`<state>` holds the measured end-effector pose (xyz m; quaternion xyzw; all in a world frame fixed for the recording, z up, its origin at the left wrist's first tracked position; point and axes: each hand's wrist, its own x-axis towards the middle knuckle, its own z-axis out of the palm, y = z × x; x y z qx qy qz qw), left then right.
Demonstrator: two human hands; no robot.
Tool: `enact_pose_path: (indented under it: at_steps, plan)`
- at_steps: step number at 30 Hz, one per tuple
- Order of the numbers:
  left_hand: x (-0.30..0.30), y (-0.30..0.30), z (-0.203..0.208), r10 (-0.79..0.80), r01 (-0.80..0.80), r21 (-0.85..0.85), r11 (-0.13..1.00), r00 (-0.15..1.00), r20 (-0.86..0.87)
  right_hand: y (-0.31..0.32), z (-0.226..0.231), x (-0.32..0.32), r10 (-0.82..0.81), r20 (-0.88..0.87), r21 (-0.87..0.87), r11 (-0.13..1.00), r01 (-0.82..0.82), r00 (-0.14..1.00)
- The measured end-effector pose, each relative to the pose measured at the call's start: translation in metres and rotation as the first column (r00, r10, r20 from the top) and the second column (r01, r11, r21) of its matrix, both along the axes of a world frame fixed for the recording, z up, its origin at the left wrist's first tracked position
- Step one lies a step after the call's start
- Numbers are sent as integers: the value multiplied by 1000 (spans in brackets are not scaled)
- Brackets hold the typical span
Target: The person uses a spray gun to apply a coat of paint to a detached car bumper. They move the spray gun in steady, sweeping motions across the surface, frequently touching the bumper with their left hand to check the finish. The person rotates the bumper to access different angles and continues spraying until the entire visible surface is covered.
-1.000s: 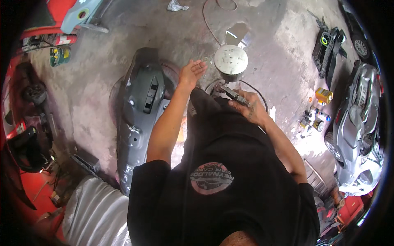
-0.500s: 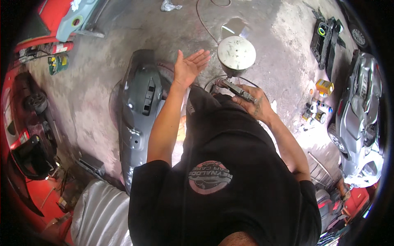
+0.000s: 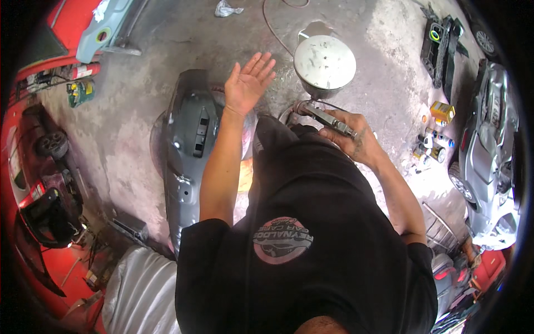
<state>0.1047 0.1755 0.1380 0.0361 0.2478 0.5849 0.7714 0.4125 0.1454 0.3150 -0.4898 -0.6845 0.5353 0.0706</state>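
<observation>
My right hand is wrapped round the metal body of a paint spray gun, in front of my waist. On top of the gun sits a round cup with a pale, speckled lid. My left hand is raised with the palm up and the fingers spread, holding nothing. It is apart from the gun, to the left of the cup. Below and left of that hand lies a dark grey car body panel, long and curved, with a slotted recess. What supports the panel is mostly hidden.
A thin hose runs over the concrete floor behind the cup. Cans and a yellow box stand on the right, near a silver car bumper. Black car parts lie farther back. A silver cover is at lower left.
My left hand has moved slightly left and farther away, its fingers pointing more upward. The spray gun's cup looks larger and higher. My right hand keeps its grip.
</observation>
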Motion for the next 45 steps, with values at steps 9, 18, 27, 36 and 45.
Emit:
enact_pose_path:
  at_steps: [9, 18, 27, 36, 45]
  plan:
    - [2, -26, -47, -117, 83, -127, 988, 951, -288, 2, -12, 10, 117, -13, 11, 993, -117, 993]
    - [11, -146, -165, -491, 387, -471, 793, -54, -870, 8, -18, 4, 286, -10, -16, 958, -286, 958]
    - [36, -292, -165, -445, 26, -625, 780, 725, -526, 18, -11, 0, 331, -34, 6, 944, -331, 943]
    - [23, -234, -136, -576, 86, -672, 735, 602, -553, 23, -3, -9, 321, -41, -133, 937, -323, 946]
    - [18, -250, -154, -585, 289, -626, 724, -222, -780, 14, -77, -14, 367, -139, 28, 930, -367, 920]
